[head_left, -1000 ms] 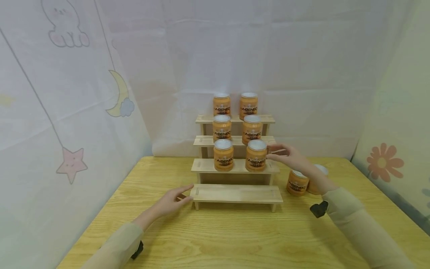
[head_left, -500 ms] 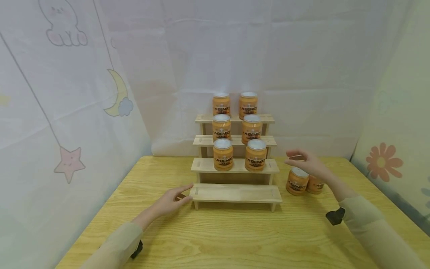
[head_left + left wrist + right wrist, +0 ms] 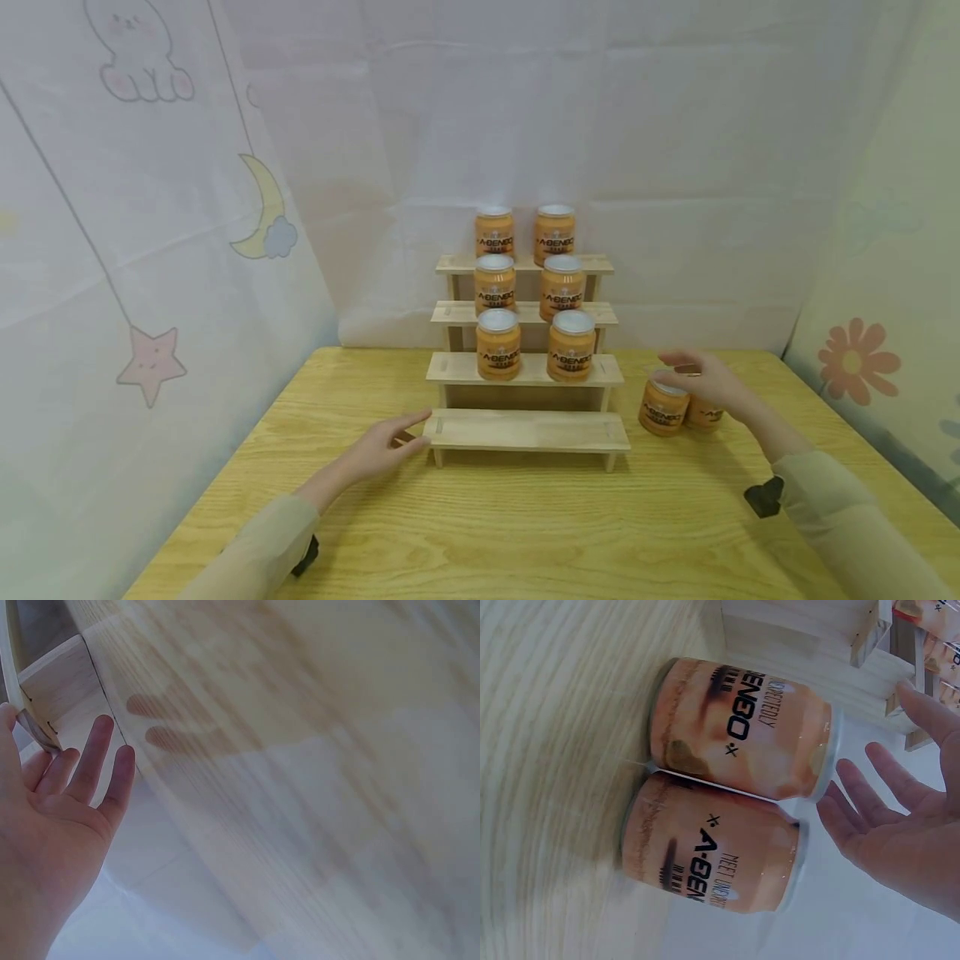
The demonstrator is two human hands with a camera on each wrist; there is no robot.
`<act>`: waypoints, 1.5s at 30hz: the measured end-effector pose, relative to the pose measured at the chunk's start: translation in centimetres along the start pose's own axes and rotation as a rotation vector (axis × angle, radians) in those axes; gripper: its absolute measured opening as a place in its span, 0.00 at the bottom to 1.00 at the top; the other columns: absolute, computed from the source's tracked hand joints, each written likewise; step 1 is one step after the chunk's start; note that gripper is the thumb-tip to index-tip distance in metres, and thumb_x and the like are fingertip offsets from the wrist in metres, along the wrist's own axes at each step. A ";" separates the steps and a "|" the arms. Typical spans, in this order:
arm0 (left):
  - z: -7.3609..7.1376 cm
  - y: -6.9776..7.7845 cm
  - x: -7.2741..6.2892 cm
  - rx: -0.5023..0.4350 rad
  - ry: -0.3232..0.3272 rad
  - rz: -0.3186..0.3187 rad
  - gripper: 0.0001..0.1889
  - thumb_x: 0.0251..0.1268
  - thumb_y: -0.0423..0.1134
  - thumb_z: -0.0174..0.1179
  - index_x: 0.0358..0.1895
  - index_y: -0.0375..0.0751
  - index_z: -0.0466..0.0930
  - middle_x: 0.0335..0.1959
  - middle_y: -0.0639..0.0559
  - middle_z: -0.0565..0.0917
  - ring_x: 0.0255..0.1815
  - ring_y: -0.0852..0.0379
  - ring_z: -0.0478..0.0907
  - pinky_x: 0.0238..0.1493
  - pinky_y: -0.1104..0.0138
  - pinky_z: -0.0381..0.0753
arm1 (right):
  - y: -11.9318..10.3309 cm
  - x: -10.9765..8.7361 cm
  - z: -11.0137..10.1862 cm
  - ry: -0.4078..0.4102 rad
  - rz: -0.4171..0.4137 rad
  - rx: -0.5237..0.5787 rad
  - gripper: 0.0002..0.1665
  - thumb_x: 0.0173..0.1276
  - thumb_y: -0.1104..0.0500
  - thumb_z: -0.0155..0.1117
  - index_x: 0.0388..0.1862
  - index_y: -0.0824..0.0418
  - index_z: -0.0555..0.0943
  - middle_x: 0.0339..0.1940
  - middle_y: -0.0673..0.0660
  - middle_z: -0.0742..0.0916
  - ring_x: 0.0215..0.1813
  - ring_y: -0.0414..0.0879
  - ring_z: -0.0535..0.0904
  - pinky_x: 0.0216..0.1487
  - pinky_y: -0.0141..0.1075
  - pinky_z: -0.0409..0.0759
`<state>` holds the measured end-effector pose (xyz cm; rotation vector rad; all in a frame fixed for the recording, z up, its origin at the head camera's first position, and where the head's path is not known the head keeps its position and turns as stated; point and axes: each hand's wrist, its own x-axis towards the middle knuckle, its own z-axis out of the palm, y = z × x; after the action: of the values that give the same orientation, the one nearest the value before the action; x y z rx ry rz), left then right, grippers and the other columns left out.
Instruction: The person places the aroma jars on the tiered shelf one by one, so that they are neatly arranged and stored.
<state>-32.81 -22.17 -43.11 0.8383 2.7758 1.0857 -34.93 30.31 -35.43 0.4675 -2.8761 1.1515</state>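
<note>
My left hand [image 3: 380,450] stays at the left end of a four-step wooden display rack [image 3: 525,429], thumb and fingertips against the lowest step's end. In the left wrist view its fingers [image 3: 94,757] are loosely extended beside the wood. My right hand [image 3: 705,382] is over two orange jars with silver lids on the table, right of the rack. Its fingers are spread around the lid level of the nearer jar [image 3: 663,408] and partly cover the other jar [image 3: 703,412]. In the right wrist view, the fingertips are right at the lid of one labelled jar [image 3: 742,727], not wrapped around it.
Pairs of matching jars stand on the rack's upper three steps, such as the right one [image 3: 572,346] on the third step down. The rack stands on a wood-grain table [image 3: 480,525]. Pale printed cloth [image 3: 675,167] hangs behind and at both sides.
My right hand has moved away from the right jar on the third step, going right and down to the two jars on the table. My left hand has stayed put.
</note>
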 end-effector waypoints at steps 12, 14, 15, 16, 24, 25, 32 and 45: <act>-0.1 0.0 0.1 0.014 -0.004 0.015 0.30 0.71 0.52 0.49 0.72 0.44 0.59 0.68 0.41 0.67 0.51 0.46 0.79 0.51 0.54 0.80 | 1.3 0.3 0.7 0.034 0.028 -0.075 0.36 0.68 0.44 0.57 0.65 0.67 0.68 0.64 0.74 0.71 0.62 0.71 0.67 0.54 0.59 0.74; -0.1 0.0 0.1 0.013 -0.003 0.016 0.30 0.71 0.52 0.49 0.72 0.44 0.59 0.68 0.41 0.67 0.51 0.46 0.79 0.51 0.54 0.80 | 1.4 0.4 0.8 0.044 0.020 -0.098 0.36 0.68 0.45 0.58 0.64 0.68 0.69 0.62 0.74 0.72 0.61 0.71 0.68 0.53 0.59 0.75; -0.1 0.0 0.1 0.012 -0.003 0.017 0.30 0.71 0.52 0.49 0.72 0.44 0.59 0.68 0.41 0.67 0.51 0.46 0.79 0.51 0.54 0.80 | 1.5 0.4 0.8 0.051 0.017 -0.111 0.36 0.67 0.44 0.59 0.63 0.68 0.69 0.62 0.74 0.72 0.60 0.71 0.69 0.52 0.58 0.75; -0.1 0.0 0.1 0.011 -0.003 0.019 0.30 0.71 0.52 0.49 0.72 0.44 0.59 0.68 0.41 0.67 0.51 0.46 0.79 0.51 0.54 0.80 | 1.5 0.4 0.9 0.057 0.009 -0.123 0.36 0.67 0.45 0.60 0.63 0.69 0.70 0.61 0.74 0.73 0.59 0.71 0.69 0.51 0.58 0.75; -0.1 0.0 0.0 0.026 0.000 0.016 0.30 0.71 0.53 0.49 0.72 0.44 0.59 0.68 0.42 0.67 0.51 0.47 0.79 0.51 0.56 0.81 | 1.5 0.1 1.3 0.083 -0.022 -0.204 0.37 0.63 0.43 0.64 0.60 0.68 0.74 0.54 0.72 0.75 0.51 0.64 0.74 0.45 0.53 0.78; -0.1 0.0 0.0 0.026 0.000 0.016 0.30 0.71 0.53 0.49 0.72 0.44 0.59 0.68 0.41 0.67 0.51 0.47 0.79 0.50 0.56 0.81 | 1.5 0.0 1.3 0.078 -0.027 -0.201 0.37 0.62 0.43 0.64 0.60 0.68 0.74 0.54 0.72 0.75 0.50 0.63 0.74 0.44 0.52 0.78; -0.1 0.1 0.0 0.020 0.002 0.008 0.30 0.71 0.53 0.49 0.72 0.46 0.59 0.68 0.42 0.67 0.51 0.47 0.79 0.51 0.56 0.81 | 1.4 -0.5 1.2 0.006 -0.055 -0.130 0.36 0.62 0.46 0.65 0.61 0.68 0.73 0.55 0.70 0.73 0.53 0.64 0.72 0.46 0.52 0.78; 0.0 0.0 0.0 0.025 0.003 0.005 0.31 0.71 0.53 0.49 0.72 0.44 0.59 0.68 0.41 0.66 0.51 0.47 0.79 0.51 0.56 0.81 | 1.2 -1.7 1.5 -0.099 -0.042 -0.060 0.44 0.64 0.48 0.64 0.69 0.72 0.59 0.64 0.76 0.65 0.57 0.65 0.70 0.45 0.47 0.78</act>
<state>-32.79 -22.18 -43.12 0.8471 2.7970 1.0564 -33.52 30.56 -37.53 0.5958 -2.9584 1.0625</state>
